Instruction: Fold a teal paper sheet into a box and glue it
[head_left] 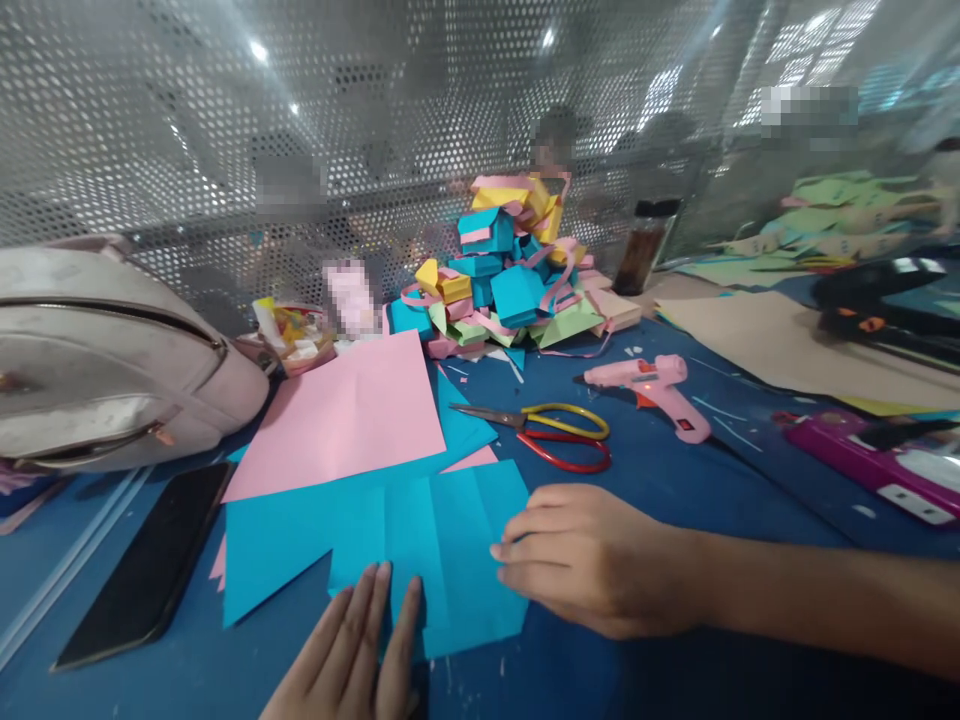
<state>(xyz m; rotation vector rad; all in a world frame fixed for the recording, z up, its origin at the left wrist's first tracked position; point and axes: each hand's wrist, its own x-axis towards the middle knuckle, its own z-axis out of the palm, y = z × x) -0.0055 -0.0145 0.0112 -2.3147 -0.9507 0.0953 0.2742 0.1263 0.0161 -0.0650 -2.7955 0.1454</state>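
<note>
A creased sheet of blue paper (465,560) lies in front of me, with fold lines running across it. My left hand (349,640) rests on its lower left part, fingers stretched out flat. At the sheet's right edge, my right hand (592,560) has its fingers curled together on the paper; the thumb is hidden. Beneath and behind the sheet are a larger blue sheet (277,540) and a pink sheet (352,410). Scissors (536,425) with one yellow and one red handle lie just beyond, blades partly apart.
A pink glue gun (652,385) lies at right, near a purple power strip (877,460) and a black stapler-like tool (885,310). Folded paper boxes (517,290) are heaped behind. A dark jar (645,245), a phone (146,565) and a pale backpack (112,360) surround the work.
</note>
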